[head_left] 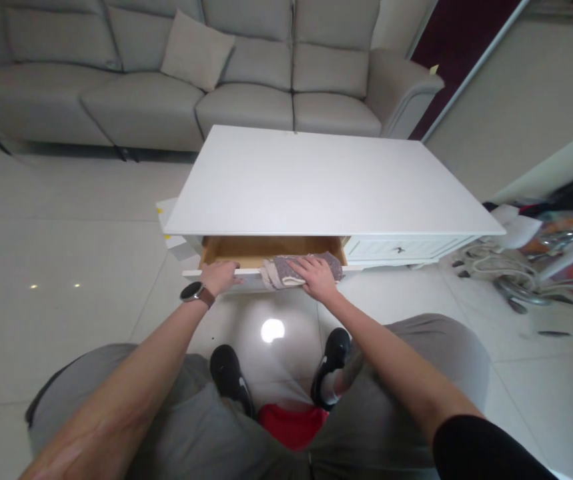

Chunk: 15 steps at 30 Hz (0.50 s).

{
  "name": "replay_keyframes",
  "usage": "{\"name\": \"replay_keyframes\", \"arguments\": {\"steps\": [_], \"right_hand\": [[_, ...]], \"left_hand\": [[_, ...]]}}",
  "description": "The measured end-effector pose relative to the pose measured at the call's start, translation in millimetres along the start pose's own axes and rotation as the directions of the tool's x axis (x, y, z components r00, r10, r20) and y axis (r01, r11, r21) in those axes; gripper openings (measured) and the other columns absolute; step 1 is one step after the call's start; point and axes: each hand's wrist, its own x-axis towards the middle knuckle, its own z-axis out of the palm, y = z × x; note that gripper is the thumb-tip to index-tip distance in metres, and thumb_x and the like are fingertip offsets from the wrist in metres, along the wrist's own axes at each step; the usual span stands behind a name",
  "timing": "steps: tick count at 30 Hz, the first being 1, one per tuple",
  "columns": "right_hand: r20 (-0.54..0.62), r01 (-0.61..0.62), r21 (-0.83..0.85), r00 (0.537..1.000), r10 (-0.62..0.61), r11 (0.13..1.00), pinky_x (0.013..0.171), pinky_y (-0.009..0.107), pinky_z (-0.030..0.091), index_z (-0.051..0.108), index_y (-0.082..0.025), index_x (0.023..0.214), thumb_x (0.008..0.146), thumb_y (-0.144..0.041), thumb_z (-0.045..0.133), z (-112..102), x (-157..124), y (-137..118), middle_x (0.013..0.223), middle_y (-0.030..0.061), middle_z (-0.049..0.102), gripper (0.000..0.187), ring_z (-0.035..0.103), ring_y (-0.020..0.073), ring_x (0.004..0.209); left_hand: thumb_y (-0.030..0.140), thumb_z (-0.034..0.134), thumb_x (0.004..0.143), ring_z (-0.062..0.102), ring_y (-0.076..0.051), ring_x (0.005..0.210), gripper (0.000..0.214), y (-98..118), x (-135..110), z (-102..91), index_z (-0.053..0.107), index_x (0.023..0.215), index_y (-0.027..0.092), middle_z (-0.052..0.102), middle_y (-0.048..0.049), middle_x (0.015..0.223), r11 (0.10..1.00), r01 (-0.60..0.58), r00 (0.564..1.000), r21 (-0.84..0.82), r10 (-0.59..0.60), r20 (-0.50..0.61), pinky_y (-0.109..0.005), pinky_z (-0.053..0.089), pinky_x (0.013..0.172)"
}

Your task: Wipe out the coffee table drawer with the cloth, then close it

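A drawer (271,248) with a bare wooden inside is pulled partway out of the white coffee table (336,183). My left hand (220,276), with a watch on its wrist, is closed over the left end of the drawer's white front edge. Draped over the right part of that edge is a bunched cloth (282,272), brownish-grey and cream. My right hand (317,275) presses on the cloth from above, fingers bent over it and holding it against the drawer front. The thumb side is partly hidden.
A grey sofa (246,100) with a cushion (197,50) stands behind the table. To the right is a second drawer front (401,249), closed, with a small handle. Cables and bags (541,260) lie on the floor at far right. White boards (176,243) show at the table's left.
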Motion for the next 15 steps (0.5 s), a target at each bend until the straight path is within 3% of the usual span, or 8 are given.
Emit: {"name": "replay_keyframes", "arguments": {"steps": [2, 3, 4, 7, 8, 9, 12, 15], "right_hand": [[-0.072, -0.133, 0.074, 0.988, 0.138, 0.988, 0.119, 0.046, 0.024, 0.048, -0.024, 0.158, 0.089, -0.018, 0.054, 2.9, -24.3, 30.6, 0.158, 0.0111, 0.054, 0.069, 0.042, 0.0292, 0.145], [-0.129, -0.235, 0.158, 0.958, 0.256, 0.959, 0.119, 0.046, 0.025, 0.054, -0.023, 0.153, 0.089, -0.019, 0.054, 3.8, -37.3, 46.3, 0.154, 0.0118, 0.057, 0.065, 0.044, 0.0289, 0.144], [-0.19, -0.352, 0.274, 0.892, 0.409, 0.895, 0.119, 0.045, 0.028, 0.06, -0.021, 0.147, 0.089, -0.022, 0.053, 4.5, -50.3, 60.9, 0.15, 0.013, 0.061, 0.059, 0.046, 0.0286, 0.142], [-0.252, -0.561, 0.576, 0.571, 0.782, 0.595, 0.107, 0.044, 0.043, 0.064, -0.012, 0.136, 0.097, -0.034, 0.039, 8.0, -83.9, 87.3, 0.137, 0.0216, 0.066, 0.051, 0.055, 0.0298, 0.133], [-0.243, -0.58, 0.621, 0.497, 0.833, 0.527, 0.099, 0.044, 0.048, 0.065, -0.011, 0.133, 0.1, -0.038, 0.032, 11.1, -91.3, 88.2, 0.129, 0.0235, 0.069, 0.053, 0.06, 0.0306, 0.126], [-0.231, -0.589, 0.641, 0.464, 0.855, 0.493, 0.091, 0.044, 0.053, 0.066, -0.012, 0.128, 0.102, -0.041, 0.028, 15.8, -96.0, 85.2, 0.118, 0.0236, 0.072, 0.055, 0.066, 0.0312, 0.116], [-0.184, -0.562, 0.678, 0.494, 0.85, 0.474, 0.068, 0.04, 0.058, 0.069, -0.018, 0.106, 0.1, -0.051, 0.036, 38.6, -92.4, 61.6, 0.083, 0.0136, 0.074, 0.047, 0.071, 0.0288, 0.079], [-0.18, -0.481, 0.716, 0.573, 0.8, 0.506, 0.065, 0.04, 0.059, 0.066, -0.02, 0.104, 0.099, -0.058, 0.039, 59.2, -72.6, 39.6, 0.075, 0.006, 0.07, 0.047, 0.069, 0.0256, 0.071]], "left_hand": [[0.057, 0.078, 0.079, 0.068, -0.038, 0.117, 0.041, -0.2, 1.0, -0.4, 0.077, 0.106, 0.026, 0.078, -0.0172, 0.119, 1.0, 0.0, 1.0, -0.004, 0.0, 0.015, -0.049, 0.046, 0.103], [0.057, 0.078, 0.079, 0.068, -0.039, 0.117, 0.041, 0.5, 2.0, -0.3, 0.077, 0.106, 0.026, 0.078, -0.0173, 0.119, 1.0, 0.009, 1.0, -0.003, -0.009, 0.023, -0.051, 0.045, 0.103], [0.054, 0.078, 0.08, 0.068, -0.04, 0.116, 0.039, 1.9, 3.5, -0.1, 0.077, 0.106, 0.025, 0.078, -0.0178, 0.119, 1.0, 0.023, 0.999, -0.002, -0.022, 0.033, -0.053, 0.045, 0.103], [0.042, 0.078, 0.082, 0.068, -0.042, 0.116, 0.032, 7.5, 9.4, 0.8, 0.076, 0.108, 0.024, 0.076, -0.0191, 0.122, 0.998, 0.064, 0.995, 0.008, -0.065, 0.072, -0.057, 0.046, 0.099], [0.039, 0.078, 0.082, 0.068, -0.043, 0.116, 0.03, 9.1, 11.3, 1.3, 0.076, 0.107, 0.024, 0.076, -0.0191, 0.123, 0.997, 0.071, 0.994, 0.01, -0.071, 0.079, -0.057, 0.047, 0.098], [0.038, 0.078, 0.082, 0.068, -0.042, 0.116, 0.029, 10.3, 13.1, 1.8, 0.076, 0.107, 0.024, 0.076, -0.0187, 0.124, 0.997, 0.074, 0.994, 0.012, -0.075, 0.085, -0.056, 0.047, 0.098], [0.038, 0.078, 0.082, 0.068, -0.041, 0.114, 0.026, 11.4, 16.9, 3.9, 0.077, 0.104, 0.024, 0.076, -0.0175, 0.122, 0.997, 0.075, 0.993, 0.006, -0.075, 0.09, -0.057, 0.047, 0.096], [0.037, 0.078, 0.082, 0.066, -0.043, 0.118, 0.026, 11.5, 18.4, 5.8, 0.077, 0.105, 0.024, 0.076, -0.0179, 0.122, 0.997, 0.079, 0.994, -0.002, -0.078, 0.078, -0.058, 0.046, 0.097]]}}
